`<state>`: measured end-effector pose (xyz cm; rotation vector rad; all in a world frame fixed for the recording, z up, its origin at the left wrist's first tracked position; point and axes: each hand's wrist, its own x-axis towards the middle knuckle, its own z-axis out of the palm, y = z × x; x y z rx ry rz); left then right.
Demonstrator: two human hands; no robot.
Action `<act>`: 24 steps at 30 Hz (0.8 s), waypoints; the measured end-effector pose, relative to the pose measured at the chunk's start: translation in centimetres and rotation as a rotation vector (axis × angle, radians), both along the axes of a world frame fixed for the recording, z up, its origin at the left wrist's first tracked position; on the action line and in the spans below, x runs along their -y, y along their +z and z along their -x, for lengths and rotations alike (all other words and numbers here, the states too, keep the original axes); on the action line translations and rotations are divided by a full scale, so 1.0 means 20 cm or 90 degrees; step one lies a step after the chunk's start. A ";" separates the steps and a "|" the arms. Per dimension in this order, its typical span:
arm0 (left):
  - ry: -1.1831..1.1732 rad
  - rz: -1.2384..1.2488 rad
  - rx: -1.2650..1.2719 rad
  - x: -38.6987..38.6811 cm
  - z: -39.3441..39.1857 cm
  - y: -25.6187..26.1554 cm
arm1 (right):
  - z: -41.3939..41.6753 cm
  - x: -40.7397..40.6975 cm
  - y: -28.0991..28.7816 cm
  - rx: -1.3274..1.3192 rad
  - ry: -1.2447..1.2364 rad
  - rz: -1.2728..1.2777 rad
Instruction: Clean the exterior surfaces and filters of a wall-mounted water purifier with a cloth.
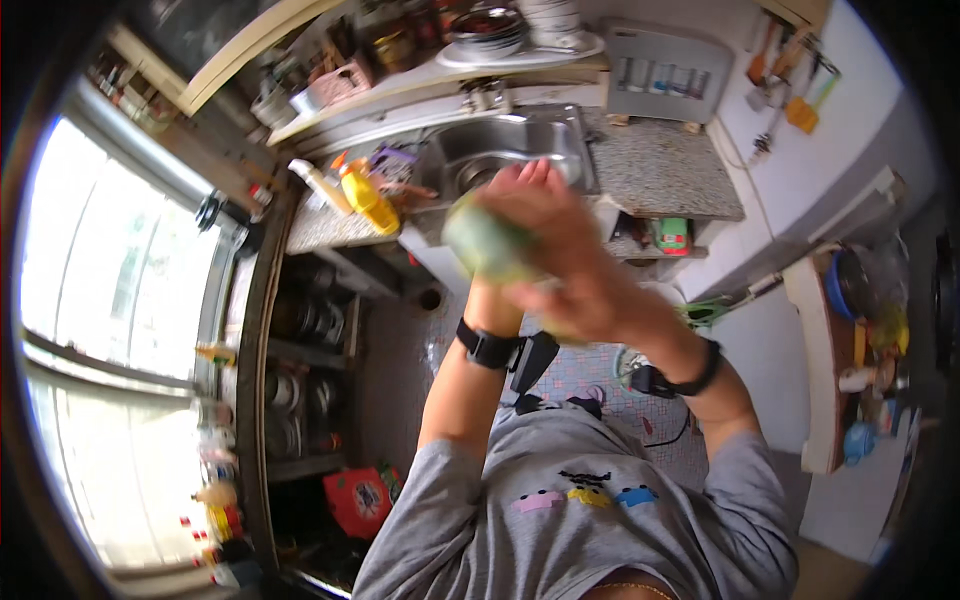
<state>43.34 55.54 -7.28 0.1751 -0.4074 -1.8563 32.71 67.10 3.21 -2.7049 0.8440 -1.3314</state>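
A blurred, rounded pale green and yellowish thing (487, 241) is between my hands, in front of the stainless steel sink (581, 161); its kind cannot be told. My right hand (566, 244) reaches in from the right, with its thumb and fingers around the right side of the thing. Of my left hand (487, 291), only the part near the wrist shows plainly below the thing; its fingers are hidden or blurred. Both wrists wear black straps with a dark device.
A yellow spray bottle (367, 199) lies beside the sink on the granite counter (660, 161). A grey board (666, 71) leans on the wall behind. Stacked dishes (487, 31) stand on the shelf above. Dark open shelves (307, 356) are at left, a side ledge (814, 375) at right.
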 end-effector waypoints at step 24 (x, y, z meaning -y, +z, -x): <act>-0.188 0.005 0.054 -0.33 0.06 -0.35 | 0.04 0.10 -0.65 0.150 -0.173 -0.219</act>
